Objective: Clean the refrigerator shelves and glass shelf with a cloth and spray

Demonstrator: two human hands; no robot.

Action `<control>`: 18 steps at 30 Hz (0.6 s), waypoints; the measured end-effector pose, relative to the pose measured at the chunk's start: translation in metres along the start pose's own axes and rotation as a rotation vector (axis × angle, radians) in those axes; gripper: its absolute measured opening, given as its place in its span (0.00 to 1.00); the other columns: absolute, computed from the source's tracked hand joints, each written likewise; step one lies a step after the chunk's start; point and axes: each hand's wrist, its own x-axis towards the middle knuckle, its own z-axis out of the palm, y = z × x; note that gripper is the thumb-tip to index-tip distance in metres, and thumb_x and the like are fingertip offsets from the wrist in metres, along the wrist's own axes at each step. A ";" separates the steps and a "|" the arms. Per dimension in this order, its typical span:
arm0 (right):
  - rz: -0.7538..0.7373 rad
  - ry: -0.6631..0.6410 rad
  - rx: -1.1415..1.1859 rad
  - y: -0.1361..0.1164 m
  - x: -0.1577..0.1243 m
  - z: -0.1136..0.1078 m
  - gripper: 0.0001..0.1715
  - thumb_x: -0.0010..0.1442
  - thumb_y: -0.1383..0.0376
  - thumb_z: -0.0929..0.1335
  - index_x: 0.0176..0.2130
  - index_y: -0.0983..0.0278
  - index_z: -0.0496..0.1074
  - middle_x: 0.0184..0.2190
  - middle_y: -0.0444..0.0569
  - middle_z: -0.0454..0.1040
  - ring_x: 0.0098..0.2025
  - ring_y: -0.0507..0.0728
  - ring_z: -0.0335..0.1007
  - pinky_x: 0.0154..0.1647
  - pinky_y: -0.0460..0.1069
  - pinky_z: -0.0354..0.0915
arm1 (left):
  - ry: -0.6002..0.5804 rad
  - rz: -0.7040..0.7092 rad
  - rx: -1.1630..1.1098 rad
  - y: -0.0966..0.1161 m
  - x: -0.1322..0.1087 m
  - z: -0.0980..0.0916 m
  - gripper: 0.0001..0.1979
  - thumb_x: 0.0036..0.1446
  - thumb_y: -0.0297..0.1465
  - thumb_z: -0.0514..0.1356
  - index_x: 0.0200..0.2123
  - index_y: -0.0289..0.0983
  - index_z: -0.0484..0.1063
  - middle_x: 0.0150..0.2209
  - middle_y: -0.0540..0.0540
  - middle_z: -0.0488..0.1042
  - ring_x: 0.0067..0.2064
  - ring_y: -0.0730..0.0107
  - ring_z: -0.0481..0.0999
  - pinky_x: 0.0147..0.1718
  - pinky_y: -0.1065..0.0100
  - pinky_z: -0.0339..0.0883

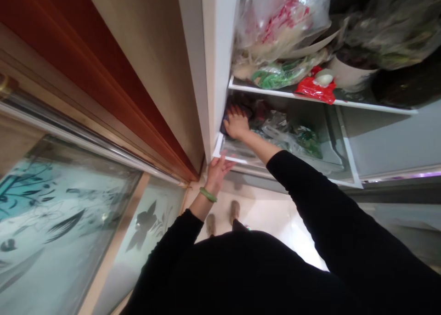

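Note:
I stand at an open fridge and look down its front. My left hand [217, 169], with a green bangle at the wrist, grips the front edge of a pulled-out clear drawer [231, 159]. My right hand [236, 123] reaches into that drawer, fingers curled down on dark bagged items at its left side; what it holds, if anything, is hidden. Clear plastic bags with green contents [303, 139] fill the drawer beside it.
A white shelf [344, 104] above the drawer carries bagged vegetables [279, 74], a red packet [315, 90] and a pale bowl [347, 74]. A wooden door frame [113, 85] and frosted glass panel [62, 214] stand to the left. My feet show on the pale floor [272, 214].

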 end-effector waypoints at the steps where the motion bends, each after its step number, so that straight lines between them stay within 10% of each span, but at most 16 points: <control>1: 0.014 0.012 0.005 -0.004 0.000 0.000 0.39 0.74 0.60 0.58 0.76 0.77 0.57 0.78 0.65 0.50 0.81 0.72 0.41 0.78 0.72 0.42 | 0.001 0.001 -0.001 0.000 0.000 0.000 0.10 0.66 0.34 0.67 0.48 0.38 0.76 0.41 0.43 0.86 0.38 0.65 0.86 0.52 0.60 0.75; 8: -0.354 -0.116 0.054 -0.001 -0.103 -0.002 0.35 0.75 0.60 0.58 0.75 0.65 0.61 0.79 0.54 0.52 0.81 0.65 0.41 0.79 0.67 0.44 | 0.036 -0.021 -0.005 0.001 0.002 0.000 0.15 0.63 0.35 0.70 0.31 0.38 0.68 0.28 0.50 0.80 0.32 0.69 0.84 0.49 0.63 0.75; 15: 0.010 -0.039 0.004 0.000 -0.005 -0.012 0.39 0.74 0.59 0.59 0.77 0.74 0.55 0.79 0.62 0.48 0.82 0.70 0.38 0.79 0.70 0.40 | 0.064 0.002 -0.023 0.009 -0.012 -0.001 0.06 0.68 0.32 0.66 0.38 0.38 0.73 0.39 0.43 0.84 0.40 0.66 0.86 0.55 0.60 0.74; 18: -0.091 -0.032 0.018 -0.010 -0.038 -0.004 0.39 0.73 0.60 0.61 0.75 0.75 0.58 0.79 0.64 0.49 0.81 0.71 0.40 0.79 0.70 0.41 | 0.072 -0.043 -0.050 0.020 -0.015 -0.004 0.12 0.74 0.39 0.58 0.41 0.38 0.75 0.43 0.41 0.84 0.45 0.63 0.85 0.54 0.61 0.75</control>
